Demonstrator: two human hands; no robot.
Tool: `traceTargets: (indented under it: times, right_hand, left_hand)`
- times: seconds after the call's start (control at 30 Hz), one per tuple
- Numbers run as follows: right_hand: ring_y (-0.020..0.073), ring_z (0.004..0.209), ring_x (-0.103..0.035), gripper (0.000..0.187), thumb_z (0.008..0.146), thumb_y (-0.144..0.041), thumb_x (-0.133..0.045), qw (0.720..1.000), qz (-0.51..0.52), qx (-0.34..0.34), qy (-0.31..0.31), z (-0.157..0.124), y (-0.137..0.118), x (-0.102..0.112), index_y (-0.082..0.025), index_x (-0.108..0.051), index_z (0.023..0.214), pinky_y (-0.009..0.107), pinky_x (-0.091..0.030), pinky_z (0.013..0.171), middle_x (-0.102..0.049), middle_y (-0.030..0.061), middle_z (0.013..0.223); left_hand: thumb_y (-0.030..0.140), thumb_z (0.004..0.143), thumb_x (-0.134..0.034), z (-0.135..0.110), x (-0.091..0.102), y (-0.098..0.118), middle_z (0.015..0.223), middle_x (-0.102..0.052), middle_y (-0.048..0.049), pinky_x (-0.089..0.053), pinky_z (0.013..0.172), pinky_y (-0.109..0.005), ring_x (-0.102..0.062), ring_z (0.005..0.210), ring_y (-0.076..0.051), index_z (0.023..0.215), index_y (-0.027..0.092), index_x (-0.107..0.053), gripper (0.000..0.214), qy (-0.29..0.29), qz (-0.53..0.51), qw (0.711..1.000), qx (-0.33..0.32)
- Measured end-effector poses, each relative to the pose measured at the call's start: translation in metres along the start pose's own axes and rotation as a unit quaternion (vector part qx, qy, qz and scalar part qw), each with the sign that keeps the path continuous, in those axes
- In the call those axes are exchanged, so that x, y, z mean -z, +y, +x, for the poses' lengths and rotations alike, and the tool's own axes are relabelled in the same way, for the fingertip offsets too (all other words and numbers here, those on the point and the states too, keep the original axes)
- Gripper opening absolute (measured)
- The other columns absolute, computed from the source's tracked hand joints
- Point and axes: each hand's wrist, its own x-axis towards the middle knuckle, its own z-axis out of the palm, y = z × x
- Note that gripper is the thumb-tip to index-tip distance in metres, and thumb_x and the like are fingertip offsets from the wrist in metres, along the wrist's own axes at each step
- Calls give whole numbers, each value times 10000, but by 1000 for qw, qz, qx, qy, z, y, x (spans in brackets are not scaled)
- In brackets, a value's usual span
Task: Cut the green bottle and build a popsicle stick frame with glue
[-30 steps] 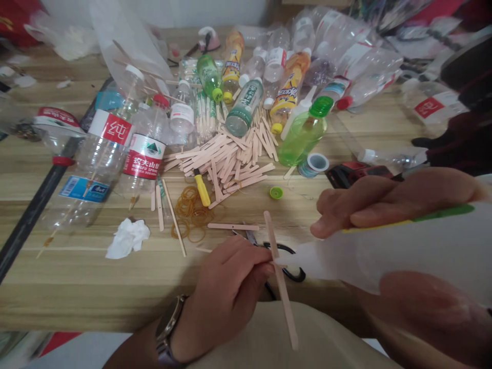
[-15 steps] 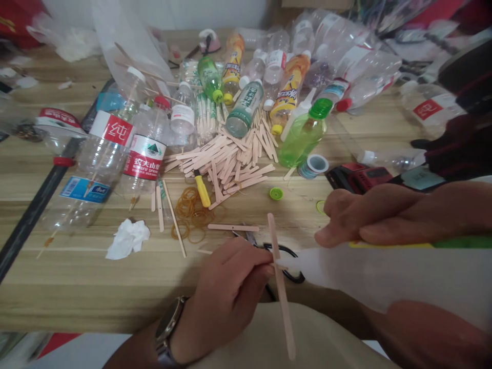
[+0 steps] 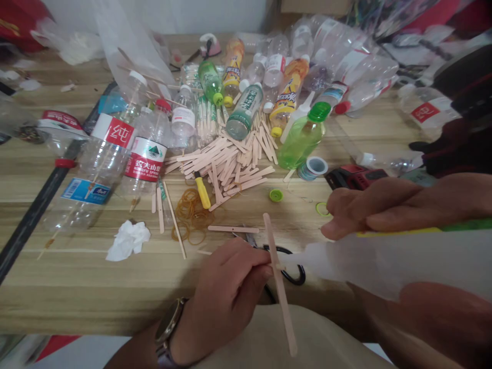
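My left hand, wearing a watch, is closed in a pinch at a wooden craft stick. The craft stick stands out past the fingertips, roughly upright in view. A thin piece pokes through it near the pinch; most of that piece is hidden by the fingers. My right hand wraps around a white squeeze bottle with a yellow and green label, tipped on its side. Its narrow nozzle points at the stick by my left fingertips. Behind the stick lie black-handled scissors, partly covered.
A heap of craft sticks lies mid-table, with rubber bands and a yellow-handled tool before it. Plastic bottles surround it, including a green one. A crumpled tissue is at left; a red-black power tool battery at right.
The squeeze bottle and my right hand have shifted slightly to the right, its nozzle drawing back a little. The craft stick's upper end has tipped slightly left. My left hand keeps its pinch.
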Motion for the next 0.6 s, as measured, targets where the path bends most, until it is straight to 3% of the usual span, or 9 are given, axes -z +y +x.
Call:
traceTargets:
  times: [0.1, 0.17, 0.23, 0.37, 0.6]
  right_hand:
    - [209, 484, -497, 281, 617, -543, -836, 999, -1, 34, -6, 4, -1, -1, -389, -626, 723, 445, -422, 507, -486, -14, 575]
    - [228, 536, -529, 251, 668, -555, -802, 1000, -7, 5, -24, 6, 3, 3, -364, -660, 748, 464, -441, 542, -506, 0, 598]
    - [228, 550, -531, 252, 691, -550, -784, 999, 35, -10, -5, 8, 9, 5, -321, -687, 727, 454, -433, 516, -509, 7, 602]
    - [197, 549, -515, 267, 614, -474, -850, 989, 127, -72, 39, 11, 23, 0, -260, -697, 658, 365, -391, 457, -551, 6, 581]
    - [158, 501, -491, 297, 630, -488, -789, 978, 140, -144, 64, 13, 39, -9, -221, -661, 611, 304, -359, 495, -563, -2, 533]
  left_hand:
    - [324, 1029, -401, 1, 0, 1, 705, -663, -10, -457, 579, -237, -595, 644, -135, 862, 193, -635, 315, 10, 4, 1000, -6]
    - [331, 1031, -394, 1, -1, 2, 701, -662, -10, -458, 574, -238, -596, 640, -135, 860, 197, -632, 323, 11, 5, 1000, -6]
    - [333, 1030, -396, 1, -1, 2, 714, -667, -14, -465, 584, -241, -609, 659, -140, 863, 200, -629, 316, 11, 3, 1000, 2]
    - [307, 1014, -427, -1, 0, 1, 746, -667, -20, -472, 614, -248, -624, 701, -149, 879, 201, -619, 257, 17, -4, 1000, 12]
    - [269, 1002, -438, -3, -1, 0, 784, -677, -31, -477, 637, -261, -631, 747, -164, 893, 199, -618, 222, 11, 2, 1000, 17]
